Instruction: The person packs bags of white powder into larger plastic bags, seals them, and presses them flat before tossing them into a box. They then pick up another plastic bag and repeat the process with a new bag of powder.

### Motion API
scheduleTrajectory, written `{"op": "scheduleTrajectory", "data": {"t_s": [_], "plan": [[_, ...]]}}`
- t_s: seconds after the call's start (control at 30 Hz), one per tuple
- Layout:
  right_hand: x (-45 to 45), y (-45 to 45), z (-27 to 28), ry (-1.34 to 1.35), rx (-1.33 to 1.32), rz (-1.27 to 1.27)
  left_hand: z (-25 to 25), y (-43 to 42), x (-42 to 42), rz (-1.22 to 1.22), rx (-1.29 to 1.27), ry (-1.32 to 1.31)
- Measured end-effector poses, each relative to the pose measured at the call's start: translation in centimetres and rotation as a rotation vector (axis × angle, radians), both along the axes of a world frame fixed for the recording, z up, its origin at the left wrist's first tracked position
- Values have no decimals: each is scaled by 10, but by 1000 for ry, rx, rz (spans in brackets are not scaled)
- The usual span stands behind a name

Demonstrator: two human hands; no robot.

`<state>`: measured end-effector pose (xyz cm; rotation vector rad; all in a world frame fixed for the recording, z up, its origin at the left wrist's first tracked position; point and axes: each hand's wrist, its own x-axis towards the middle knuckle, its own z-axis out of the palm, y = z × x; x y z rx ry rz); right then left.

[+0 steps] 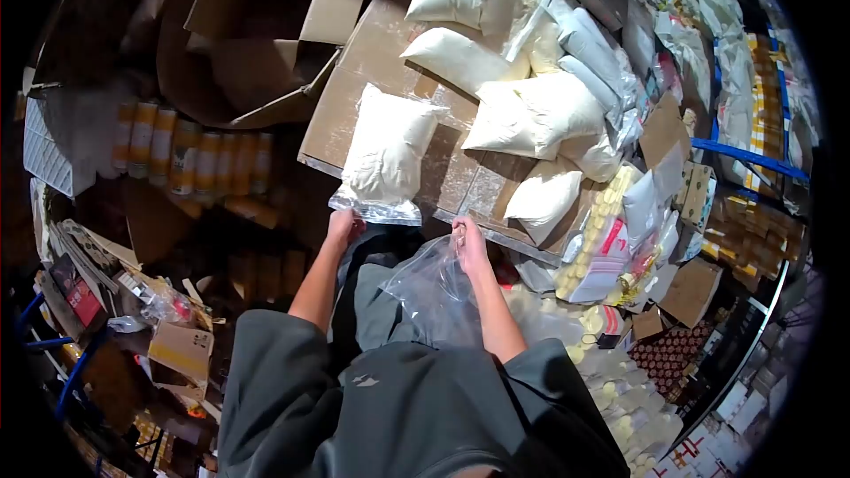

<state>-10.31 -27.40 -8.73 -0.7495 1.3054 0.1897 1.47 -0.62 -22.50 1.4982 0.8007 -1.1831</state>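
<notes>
My left hand [346, 227] is closed on the lower left corner of a clear plastic bag of pale powder [387, 146], which lies on the brown cardboard surface [359, 62]. The bag's clear open-looking end [376, 210] points toward me. In my right hand [470, 244], the fingers pinch the upper edge of a transparent plastic bag [429, 288] that hangs over my lap and looks to hold nothing. Several more filled powder bags [536, 115] are heaped on the right part of the cardboard.
An open cardboard box [252, 71] stands at the upper left, with several orange-and-white cylinders [186, 155] below it. To the right are packs of pale round items [598, 235] and a blue rack bar [753, 159]. Loose cardboard [181, 354] clutters the left side.
</notes>
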Motion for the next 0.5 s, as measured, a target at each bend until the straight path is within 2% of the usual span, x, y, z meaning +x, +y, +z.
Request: {"op": "scheduleTrajectory", "data": {"t_s": [0.03, 0.1, 0.13, 0.17, 0.23, 0.3, 0.37, 0.43, 0.5], "plan": [[4, -5, 8, -21, -88, 9, 2, 3, 3, -79, 17, -7], [22, -12, 30, -162, -300, -8, -65, 25, -12, -616, 251, -410], [29, -16, 45, -227, -403, -19, 47, -1, 22, -900, 273, -269], [35, -22, 62, -308, -480, 117, 57, -5, 23, -992, 236, -333], [46, -26, 89, -392, -558, 226, 100, -19, 30, -948, -50, -490], [53, -25, 113, -530, -556, 257, 183, -45, 26, -452, -525, -491], [51, -27, 140, -666, -549, 296, 251, -60, 22, -357, -820, -505], [44, -25, 173, -749, -564, 301, 297, -73, 6, -441, -903, -655], [30, -30, 201, -782, -605, 330, 328, -74, -4, -775, -776, -762]]}}
